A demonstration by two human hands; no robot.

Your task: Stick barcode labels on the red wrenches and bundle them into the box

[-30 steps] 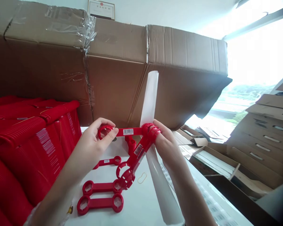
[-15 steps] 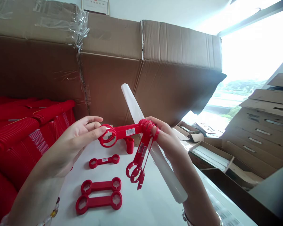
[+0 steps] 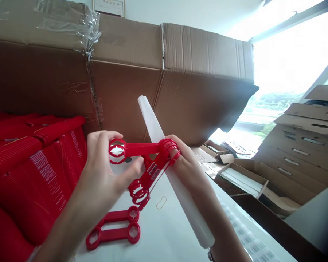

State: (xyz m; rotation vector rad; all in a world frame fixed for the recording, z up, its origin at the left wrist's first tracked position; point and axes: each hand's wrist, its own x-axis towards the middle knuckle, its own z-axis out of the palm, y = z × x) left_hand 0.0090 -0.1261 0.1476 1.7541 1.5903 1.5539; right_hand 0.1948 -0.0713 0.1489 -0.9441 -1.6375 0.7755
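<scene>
My right hand (image 3: 184, 160) is closed around a white tube (image 3: 190, 205) and the red rings at its middle. Threaded on the tube are several red plastic bars with a ring at each end (image 3: 142, 149); some stick out left, while others with barcode labels slant down. My left hand (image 3: 104, 174) has thumb and fingers apart, its fingertips beside the left-hand ring and its thumb near the slanting bars. Below, two red bars (image 3: 114, 233) lie on the white table (image 3: 164, 240), partly covered by my left hand. A thin rubber band (image 3: 161, 202) lies right of them.
Stacked red pieces with barcode labels (image 3: 47, 163) fill the left side. Large cardboard boxes (image 3: 207, 80) stand behind the table. On the right are an open carton with white contents (image 3: 242, 180) and stacked brown boxes (image 3: 300, 145). Label sheets (image 3: 251, 236) lie along the table's right edge.
My left hand has moved right and its thumb has come off the ring, spreading away. The hanging bars have swung left, and the rubber band on the table now shows.
</scene>
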